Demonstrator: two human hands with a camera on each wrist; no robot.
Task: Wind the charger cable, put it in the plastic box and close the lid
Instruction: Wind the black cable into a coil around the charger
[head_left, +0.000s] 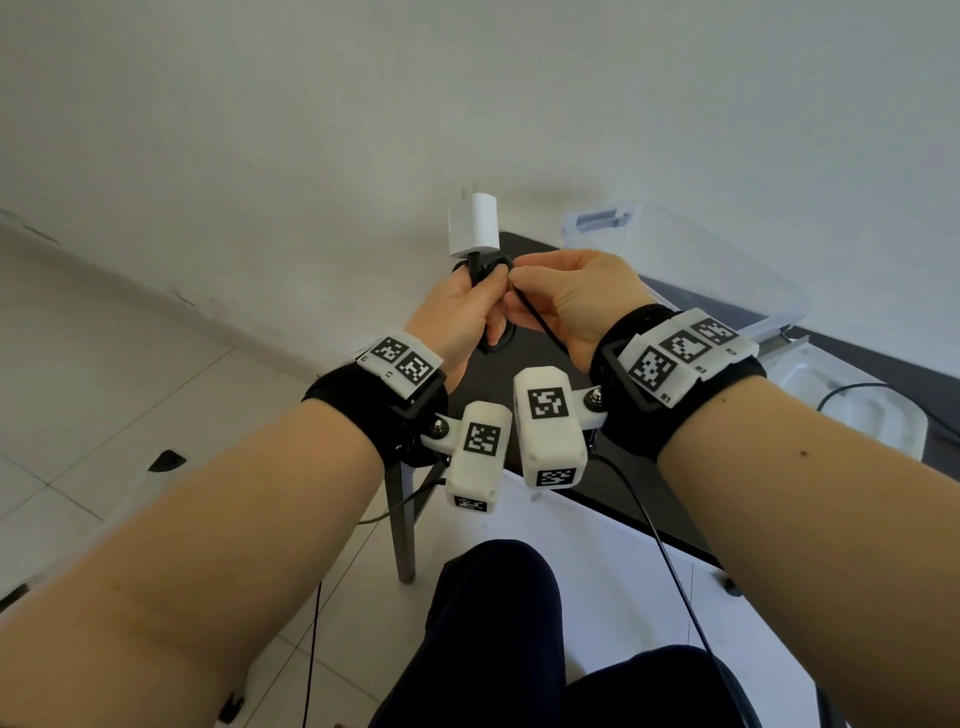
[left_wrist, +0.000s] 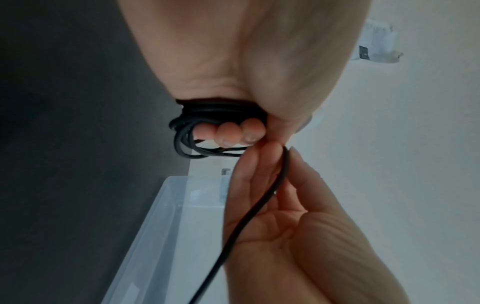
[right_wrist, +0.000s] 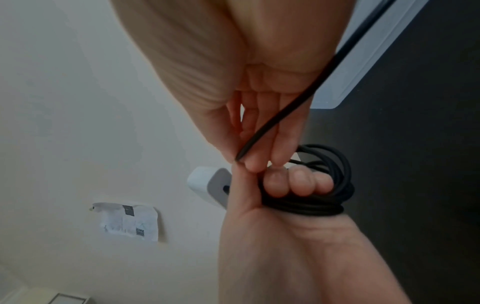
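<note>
Above black table (head_left: 519, 358), your left hand (head_left: 462, 312) grips coiled charger cable (right_wrist: 324, 197); your right hand (head_left: 571, 296) pinches its loose strand just beside.

Left hand (head_left: 465, 312): in front of me, cable coil (right_wrist: 322, 197) looped round its fingers, charger plug (head_left: 474, 226) above it.
Right hand (head_left: 569, 304): just right of left, touching it.
Plastic box (head_left: 727, 270): on table (head_left: 582, 488), behind right hand.
Lid (head_left: 857, 415): right of right wrist.
</note>
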